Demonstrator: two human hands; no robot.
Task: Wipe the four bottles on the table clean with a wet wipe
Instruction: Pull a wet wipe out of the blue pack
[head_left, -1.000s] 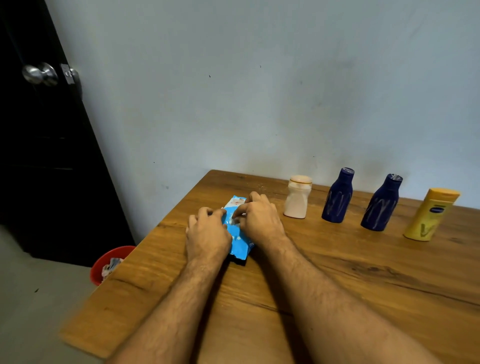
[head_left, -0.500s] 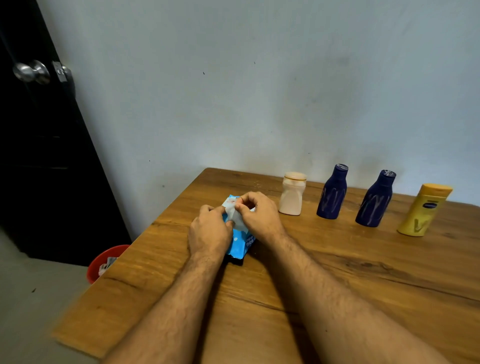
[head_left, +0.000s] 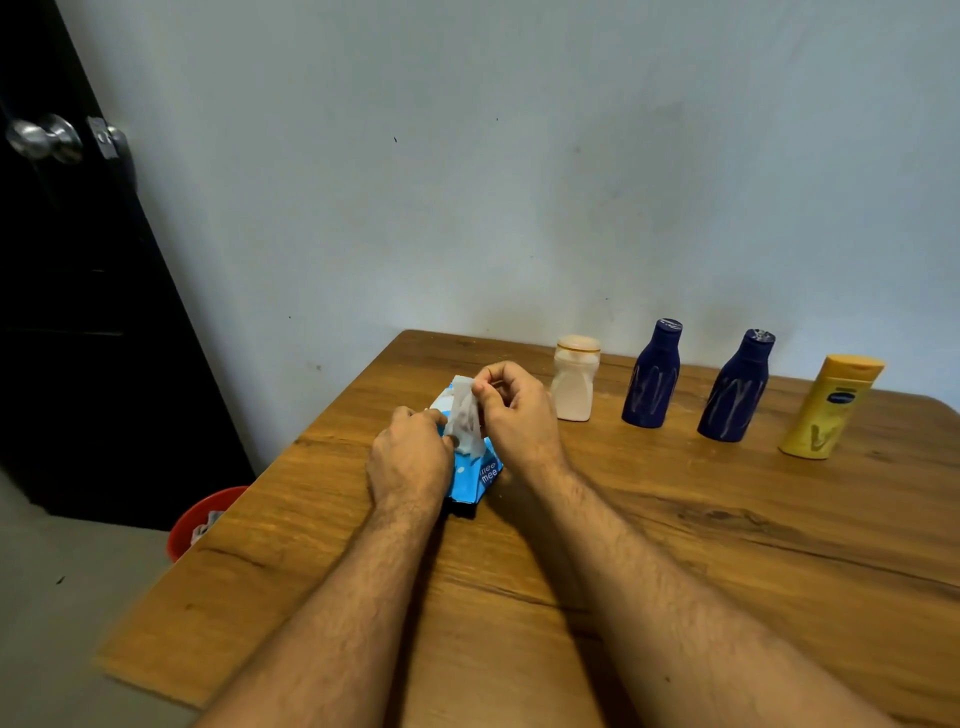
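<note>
— Four bottles, is that right? Start from the left and tell me what you see.

— Far left there's a dark door with a metal knob, and on the floor below the desk's left edge a red bin with something pale inside. Then the wooden desk itself.

— And your hands?

— My left hand rests on the blue wipe pack, fingers curled down over its left side, holding it to the desk. Just right of it, my right hand is raised a little, thumb and fingers pinching the top of a white wet wipe that stands up out of the pack, its lower end in the opening.

— Where do the bottles stand?

— In a row along the far side, close to the wall, all to the right of my hands. First a white bottle just beside my right hand, then a dark blue bottle, a second dark blue bottle, and far right a yellow bottle. All upright, apart from one another; the wide lens makes the right-hand ones look tilted.
</note>
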